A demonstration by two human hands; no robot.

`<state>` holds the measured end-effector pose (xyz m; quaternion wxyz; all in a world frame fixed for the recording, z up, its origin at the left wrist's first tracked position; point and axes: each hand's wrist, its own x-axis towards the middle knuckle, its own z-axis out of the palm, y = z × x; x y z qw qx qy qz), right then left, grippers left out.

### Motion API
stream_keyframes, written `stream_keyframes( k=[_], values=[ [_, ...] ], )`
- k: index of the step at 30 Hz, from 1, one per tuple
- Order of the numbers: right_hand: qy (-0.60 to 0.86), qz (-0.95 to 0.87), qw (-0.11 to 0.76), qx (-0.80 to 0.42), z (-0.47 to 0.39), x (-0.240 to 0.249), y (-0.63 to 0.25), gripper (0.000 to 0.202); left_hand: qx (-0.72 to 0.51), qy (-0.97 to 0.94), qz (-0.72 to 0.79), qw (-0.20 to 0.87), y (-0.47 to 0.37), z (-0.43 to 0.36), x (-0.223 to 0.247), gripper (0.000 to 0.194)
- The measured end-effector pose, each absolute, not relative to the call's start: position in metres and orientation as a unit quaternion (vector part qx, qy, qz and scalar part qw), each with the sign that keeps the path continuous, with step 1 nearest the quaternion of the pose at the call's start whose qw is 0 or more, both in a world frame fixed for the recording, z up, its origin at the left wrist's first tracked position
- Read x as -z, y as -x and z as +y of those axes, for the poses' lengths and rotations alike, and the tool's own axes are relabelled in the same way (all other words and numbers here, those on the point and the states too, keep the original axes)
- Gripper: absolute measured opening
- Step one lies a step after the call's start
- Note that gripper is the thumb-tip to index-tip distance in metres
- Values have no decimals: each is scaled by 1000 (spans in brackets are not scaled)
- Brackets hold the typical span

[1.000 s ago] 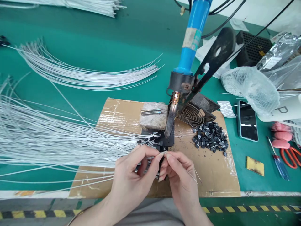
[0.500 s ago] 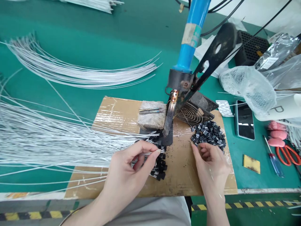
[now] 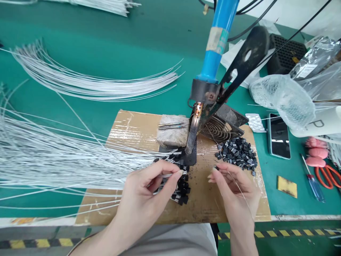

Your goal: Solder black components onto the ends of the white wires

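Note:
My left hand (image 3: 149, 193) pinches the end of a thin white wire (image 3: 170, 174) between thumb and forefinger, just below the tip of a blue-handled soldering iron (image 3: 193, 133). Beside those fingertips lie wire ends fitted with small black components (image 3: 183, 190). A small black component (image 3: 216, 168) sits pinched in my right hand (image 3: 237, 190), left of the pile of similar black components (image 3: 238, 151). A thin silvery strand (image 3: 242, 195), likely solder, runs across that hand toward the wrist. Its far end is hard to follow.
A black stand (image 3: 247, 53) holds the iron over cardboard (image 3: 133, 124). A grey block (image 3: 173, 135) and a round-grilled fan (image 3: 220, 128) stand near the tip. White wire bundles (image 3: 66, 156) spread left. At right are a phone (image 3: 279, 137), screwdriver (image 3: 315, 186) and red-handled scissors (image 3: 326, 176).
My right hand has come slightly left and down from the pile's edge, and a black component now shows between its fingertips. My left hand stays nearly still.

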<state>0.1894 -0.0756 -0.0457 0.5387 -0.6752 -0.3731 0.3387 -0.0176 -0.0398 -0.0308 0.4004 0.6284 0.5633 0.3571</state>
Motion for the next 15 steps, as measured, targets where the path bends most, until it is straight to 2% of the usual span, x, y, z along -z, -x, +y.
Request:
stream_keyframes(
  k=[9,15],
  values=[
    [583,-402,513,-486,-70,34,-161,13,-341,-634,554,419,19,-36,20,16],
    [533,-403,506,-545,-69,38,-162,19,-364,-566,516,530,19,-33,12,18]
  ],
)
